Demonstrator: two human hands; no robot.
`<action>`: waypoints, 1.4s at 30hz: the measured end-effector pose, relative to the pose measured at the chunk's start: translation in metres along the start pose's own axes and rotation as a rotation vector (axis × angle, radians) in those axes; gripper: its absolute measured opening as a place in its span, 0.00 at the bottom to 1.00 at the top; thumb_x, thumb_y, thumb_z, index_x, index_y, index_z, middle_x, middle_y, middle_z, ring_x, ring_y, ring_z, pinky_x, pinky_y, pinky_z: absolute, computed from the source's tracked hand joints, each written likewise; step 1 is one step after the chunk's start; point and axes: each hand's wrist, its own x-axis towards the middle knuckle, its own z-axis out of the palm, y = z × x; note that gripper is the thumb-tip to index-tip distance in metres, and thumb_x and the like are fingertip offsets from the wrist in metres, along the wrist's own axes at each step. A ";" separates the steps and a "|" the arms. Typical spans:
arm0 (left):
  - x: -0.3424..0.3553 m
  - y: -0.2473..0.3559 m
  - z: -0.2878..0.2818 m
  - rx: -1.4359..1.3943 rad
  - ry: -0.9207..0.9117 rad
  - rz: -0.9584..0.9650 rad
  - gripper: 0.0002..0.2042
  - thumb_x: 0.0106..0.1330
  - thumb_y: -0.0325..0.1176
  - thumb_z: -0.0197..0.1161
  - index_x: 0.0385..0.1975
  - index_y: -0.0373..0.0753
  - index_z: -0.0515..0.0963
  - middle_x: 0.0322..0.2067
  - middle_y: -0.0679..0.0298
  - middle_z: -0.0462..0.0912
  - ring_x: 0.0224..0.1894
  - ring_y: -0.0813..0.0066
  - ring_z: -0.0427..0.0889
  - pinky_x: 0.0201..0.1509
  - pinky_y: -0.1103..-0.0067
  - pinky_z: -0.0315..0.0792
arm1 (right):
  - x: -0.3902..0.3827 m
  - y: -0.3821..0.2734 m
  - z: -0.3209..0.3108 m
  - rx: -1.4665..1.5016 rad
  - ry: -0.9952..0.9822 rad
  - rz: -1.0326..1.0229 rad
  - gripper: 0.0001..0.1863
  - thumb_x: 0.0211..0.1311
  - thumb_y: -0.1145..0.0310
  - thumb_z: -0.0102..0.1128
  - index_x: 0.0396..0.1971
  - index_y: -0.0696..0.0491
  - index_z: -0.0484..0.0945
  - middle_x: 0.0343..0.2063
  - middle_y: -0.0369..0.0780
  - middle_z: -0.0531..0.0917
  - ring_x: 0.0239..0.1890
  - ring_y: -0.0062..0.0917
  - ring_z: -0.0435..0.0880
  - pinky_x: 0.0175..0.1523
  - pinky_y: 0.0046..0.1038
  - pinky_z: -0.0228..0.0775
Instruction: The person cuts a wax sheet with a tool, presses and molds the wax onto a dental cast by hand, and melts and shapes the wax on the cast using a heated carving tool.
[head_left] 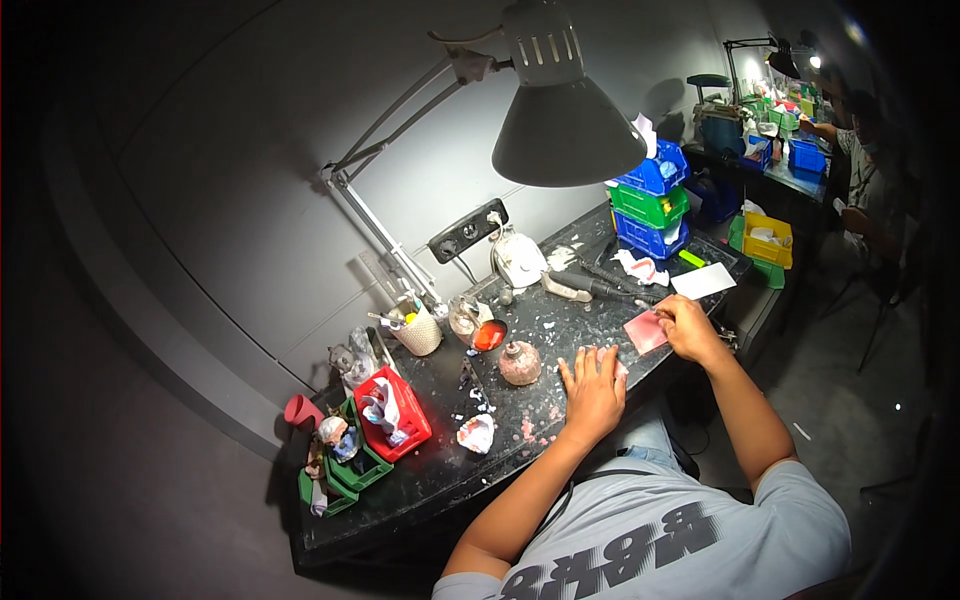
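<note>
My left hand (594, 393) lies on the near edge of the bench with its fingers stretched and spread. Something pink (621, 369) shows beside its fingertips, mostly covered. To the right, my right hand (688, 330) is closed, its fingertips over the right part of a flat pink sheet (647, 334) that looks like wax. What those fingers pinch, apart from perhaps the sheet, is hidden. Left of my left hand stands a round pink-stained pot (519, 363) with a narrow neck. A dental model (476, 433) with pink gums sits farther left near the front edge.
A lamp (568, 130) hangs over the dark bench (420, 490). Behind lie a handpiece (568, 287), another dental model (641, 268) and a white card (703, 281). Stacked bins (650, 207) stand back right; a red bin (395, 413) and brush cup (416, 330) stand left.
</note>
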 end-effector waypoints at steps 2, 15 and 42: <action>-0.001 0.000 0.002 0.000 0.019 0.004 0.26 0.74 0.42 0.58 0.70 0.41 0.68 0.67 0.45 0.70 0.75 0.42 0.61 0.77 0.36 0.39 | -0.004 0.003 0.007 0.003 -0.058 -0.075 0.09 0.58 0.81 0.64 0.39 0.61 0.86 0.39 0.50 0.85 0.47 0.46 0.84 0.55 0.41 0.77; -0.002 0.000 -0.001 0.001 -0.003 -0.017 0.25 0.74 0.43 0.58 0.67 0.39 0.70 0.68 0.46 0.70 0.77 0.43 0.58 0.77 0.35 0.36 | -0.009 -0.004 0.009 -0.047 -0.027 0.022 0.12 0.62 0.80 0.63 0.46 0.61 0.86 0.45 0.52 0.81 0.51 0.47 0.81 0.60 0.40 0.75; -0.004 -0.008 -0.003 -0.083 0.078 -0.040 0.19 0.71 0.42 0.64 0.57 0.40 0.78 0.64 0.51 0.76 0.73 0.46 0.65 0.77 0.34 0.33 | 0.001 -0.027 0.001 -0.202 -0.147 0.005 0.11 0.60 0.67 0.68 0.30 0.61 0.85 0.34 0.57 0.86 0.43 0.52 0.86 0.51 0.47 0.78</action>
